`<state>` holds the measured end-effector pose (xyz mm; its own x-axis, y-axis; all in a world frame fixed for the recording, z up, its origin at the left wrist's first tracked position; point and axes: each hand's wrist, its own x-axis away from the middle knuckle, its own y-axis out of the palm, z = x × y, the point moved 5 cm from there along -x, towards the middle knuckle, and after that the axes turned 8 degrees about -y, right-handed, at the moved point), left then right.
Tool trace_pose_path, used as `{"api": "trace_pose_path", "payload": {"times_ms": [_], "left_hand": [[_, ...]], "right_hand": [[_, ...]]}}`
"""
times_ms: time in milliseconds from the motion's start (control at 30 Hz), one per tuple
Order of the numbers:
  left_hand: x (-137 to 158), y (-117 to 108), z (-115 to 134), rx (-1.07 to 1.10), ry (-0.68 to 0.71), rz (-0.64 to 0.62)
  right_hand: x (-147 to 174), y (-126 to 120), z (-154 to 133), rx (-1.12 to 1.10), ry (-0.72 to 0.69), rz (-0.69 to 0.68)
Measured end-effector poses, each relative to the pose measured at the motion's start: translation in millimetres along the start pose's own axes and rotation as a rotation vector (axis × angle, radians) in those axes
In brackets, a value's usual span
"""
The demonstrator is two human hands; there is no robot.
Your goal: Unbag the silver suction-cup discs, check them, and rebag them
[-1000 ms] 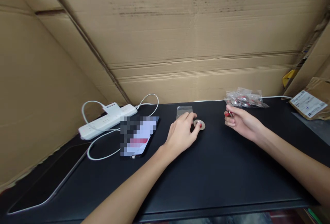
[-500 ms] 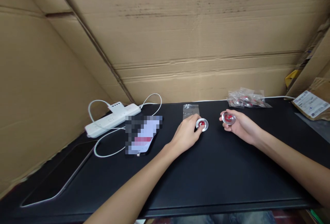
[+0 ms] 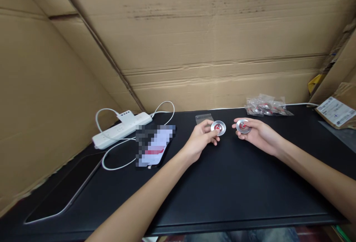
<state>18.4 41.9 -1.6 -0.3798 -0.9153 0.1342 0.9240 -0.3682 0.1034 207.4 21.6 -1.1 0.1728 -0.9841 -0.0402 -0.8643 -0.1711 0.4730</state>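
Observation:
My left hand [image 3: 200, 137] pinches a round silver metal disc with a red centre [image 3: 222, 128] between thumb and fingers, holding it above the black table. Its dished face is turned up towards me. A similar silver disc with a red centre [image 3: 240, 127] is in my right hand [image 3: 257, 135], with the thumb over its face and the fingers beneath. The two discs are level with each other and a small gap apart. Partly behind my left hand lies a small clear plastic bag [image 3: 204, 118].
Several clear bags with silver and red pieces [image 3: 267, 107] lie at the back right. A brown package with a white label [image 3: 337, 111] is at the far right. On the left are a white power strip [image 3: 121, 128] with cables, a phone [image 3: 158, 147] and a dark tablet [image 3: 66, 188]. Cardboard walls [image 3: 211, 41] surround the table [image 3: 222, 193].
My left hand has lifted its disc off the table area and tilted it up, nearer the right one. My right hand has shifted slightly left with its disc. The small bag shows more flattened.

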Motion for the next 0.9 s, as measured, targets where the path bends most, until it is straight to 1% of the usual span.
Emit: {"api": "trace_pose_path", "payload": {"times_ms": [100, 200, 367, 600, 800, 900], "left_hand": [[1.1, 3.2, -1.6, 0.133, -0.063, -0.069], [1.2, 5.1, -3.2, 0.196, -0.096, -0.109], [1.4, 5.6, -4.4, 0.184, -0.113, -0.084], [1.5, 6.8, -5.4, 0.173, -0.131, -0.082], [4.0, 8.2, -2.5, 0.217, -0.132, -0.087], [5.3, 10.1, -1.2, 0.302, -0.15, -0.099]], "right_hand": [[0.9, 0.5, 0.5, -0.002, -0.006, -0.034], [1.4, 1.5, 0.2, -0.008, 0.005, -0.04], [2.6, 5.1, -2.7, -0.013, 0.026, -0.017], [2.1, 3.0, -3.3, 0.0, -0.024, -0.016], [2.3, 6.2, 1.1, 0.064, -0.005, -0.092], [3.8, 9.3, 3.2, 0.065, 0.021, -0.101]]}}
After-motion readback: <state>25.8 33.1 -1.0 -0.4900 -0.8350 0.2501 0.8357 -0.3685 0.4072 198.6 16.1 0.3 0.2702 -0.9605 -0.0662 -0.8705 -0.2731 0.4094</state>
